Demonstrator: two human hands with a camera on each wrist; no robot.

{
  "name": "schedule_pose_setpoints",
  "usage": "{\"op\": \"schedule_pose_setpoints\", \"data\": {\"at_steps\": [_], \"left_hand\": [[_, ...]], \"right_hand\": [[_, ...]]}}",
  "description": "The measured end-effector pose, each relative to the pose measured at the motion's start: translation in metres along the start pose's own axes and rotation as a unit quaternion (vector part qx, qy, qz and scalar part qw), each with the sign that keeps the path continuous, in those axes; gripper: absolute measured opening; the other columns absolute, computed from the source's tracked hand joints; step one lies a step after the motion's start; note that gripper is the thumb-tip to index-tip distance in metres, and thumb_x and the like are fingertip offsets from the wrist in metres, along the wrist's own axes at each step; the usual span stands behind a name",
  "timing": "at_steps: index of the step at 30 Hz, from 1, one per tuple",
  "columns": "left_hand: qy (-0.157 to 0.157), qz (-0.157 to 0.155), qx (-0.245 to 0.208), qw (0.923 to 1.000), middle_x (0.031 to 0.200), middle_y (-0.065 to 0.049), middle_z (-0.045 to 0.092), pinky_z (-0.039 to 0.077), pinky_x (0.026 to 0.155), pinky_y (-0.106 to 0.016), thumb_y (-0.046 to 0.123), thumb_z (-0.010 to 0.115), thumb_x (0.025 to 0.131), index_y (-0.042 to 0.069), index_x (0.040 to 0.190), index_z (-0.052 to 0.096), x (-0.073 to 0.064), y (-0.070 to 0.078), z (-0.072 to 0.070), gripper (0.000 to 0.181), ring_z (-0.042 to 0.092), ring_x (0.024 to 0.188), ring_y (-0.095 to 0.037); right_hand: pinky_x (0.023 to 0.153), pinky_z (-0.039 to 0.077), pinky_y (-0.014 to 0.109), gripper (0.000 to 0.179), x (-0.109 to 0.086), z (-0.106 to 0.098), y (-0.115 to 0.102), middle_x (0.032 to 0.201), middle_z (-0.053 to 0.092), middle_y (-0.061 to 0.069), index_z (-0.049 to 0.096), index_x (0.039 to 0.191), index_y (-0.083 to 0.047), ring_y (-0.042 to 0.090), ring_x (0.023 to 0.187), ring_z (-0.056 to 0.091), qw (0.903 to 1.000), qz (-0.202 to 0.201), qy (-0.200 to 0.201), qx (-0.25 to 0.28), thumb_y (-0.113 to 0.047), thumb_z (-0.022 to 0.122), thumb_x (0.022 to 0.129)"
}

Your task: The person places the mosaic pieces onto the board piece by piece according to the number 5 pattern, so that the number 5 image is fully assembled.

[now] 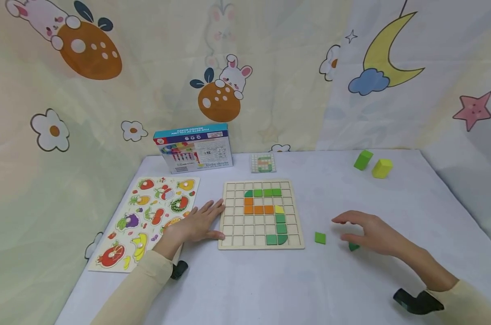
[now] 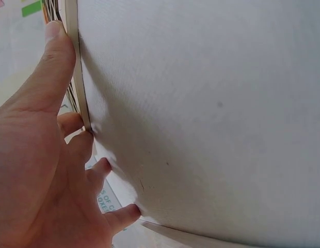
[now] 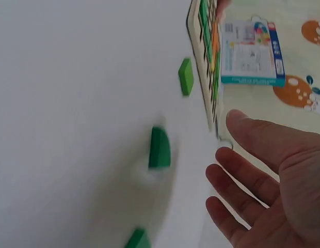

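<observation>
A wooden grid board (image 1: pixel 261 248) lies mid-table, with green, orange and yellow tiles set in some of its squares. My left hand (image 1: pixel 197 222) rests at its left edge, fingers spread; in the left wrist view the thumb (image 2: pixel 59 54) lies against the board's side. My right hand (image 1: pixel 369 232) is held over the table right of the board, fingers extended and nothing in them. Beneath it, partly hidden, is a dark green block (image 1: pixel 353 246), rounded on one side in the right wrist view. A light green square tile (image 1: pixel 320 238) lies between board and right hand.
A fruit picture board (image 1: pixel 121 225) lies at left, under my left forearm. Behind stand a printed box (image 1: pixel 206 153) and a small pattern card (image 1: pixel 263 163). A green block (image 1: pixel 363 160) and a yellow-green block (image 1: pixel 382 168) sit at back right. Another dark green piece (image 3: pixel 138 238) shows in the right wrist view.
</observation>
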State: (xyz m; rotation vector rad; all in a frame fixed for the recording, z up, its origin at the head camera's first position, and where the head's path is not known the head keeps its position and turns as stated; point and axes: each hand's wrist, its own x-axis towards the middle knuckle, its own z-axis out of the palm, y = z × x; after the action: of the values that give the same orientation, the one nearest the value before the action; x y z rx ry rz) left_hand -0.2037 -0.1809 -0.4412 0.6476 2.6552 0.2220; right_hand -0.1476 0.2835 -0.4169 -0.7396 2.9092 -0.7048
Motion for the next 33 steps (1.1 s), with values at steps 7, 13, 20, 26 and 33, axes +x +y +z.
{"op": "schedule_pose_setpoints", "data": {"at_steps": [7,13,20,26,33], "left_hand": [[-0.002,0.000,0.002,1.0000,0.165,-0.001,0.004,0.015,0.118,-0.063,0.062,0.057,0.087,0.019,0.156,0.016,-0.002,-0.001,-0.003,0.092,0.005,0.152,-0.031],[-0.003,-0.003,-0.005,1.0000,0.165,0.001,0.002,0.013,0.118,-0.063,0.062,0.058,0.086,0.021,0.157,0.016,-0.001,-0.003,-0.003,0.092,0.003,0.152,-0.030],[-0.002,0.000,-0.012,0.9999,0.166,-0.001,0.004,0.013,0.118,-0.064,0.062,0.058,0.086,0.020,0.156,0.016,0.000,-0.002,-0.003,0.092,0.005,0.152,-0.031],[-0.003,0.001,-0.006,1.0000,0.166,0.000,0.004,0.013,0.118,-0.063,0.062,0.057,0.086,0.020,0.156,0.016,0.001,-0.001,-0.002,0.092,0.005,0.152,-0.030],[-0.002,0.004,-0.007,1.0000,0.165,-0.001,0.004,0.014,0.118,-0.064,0.062,0.058,0.086,0.019,0.156,0.017,-0.001,-0.001,-0.001,0.092,0.005,0.152,-0.031]], "right_hand": [[0.082,0.056,0.034,0.049,-0.042,-0.012,0.045,0.115,0.069,0.002,0.066,0.119,-0.014,0.014,0.100,0.061,0.9956,0.073,0.011,-0.058,-0.031,0.081,0.076],[0.080,0.056,0.025,0.054,-0.057,-0.005,0.061,0.111,0.070,0.003,0.067,0.118,-0.010,-0.002,0.095,0.057,0.9945,0.088,0.025,-0.052,-0.035,0.083,0.073],[0.075,0.053,0.014,0.046,-0.056,0.005,0.063,0.101,0.071,-0.001,0.070,0.112,-0.008,-0.003,0.088,0.059,0.9906,0.054,0.088,-0.090,-0.016,0.085,0.069],[0.073,0.056,0.020,0.046,-0.053,0.007,0.061,0.098,0.072,-0.001,0.070,0.112,-0.007,0.002,0.086,0.062,0.9882,0.052,0.098,-0.105,-0.011,0.084,0.069],[0.078,0.058,0.039,0.046,-0.023,0.001,0.035,0.099,0.069,0.000,0.067,0.118,-0.006,0.019,0.088,0.063,0.9954,0.039,0.052,-0.071,-0.009,0.080,0.074]]}}
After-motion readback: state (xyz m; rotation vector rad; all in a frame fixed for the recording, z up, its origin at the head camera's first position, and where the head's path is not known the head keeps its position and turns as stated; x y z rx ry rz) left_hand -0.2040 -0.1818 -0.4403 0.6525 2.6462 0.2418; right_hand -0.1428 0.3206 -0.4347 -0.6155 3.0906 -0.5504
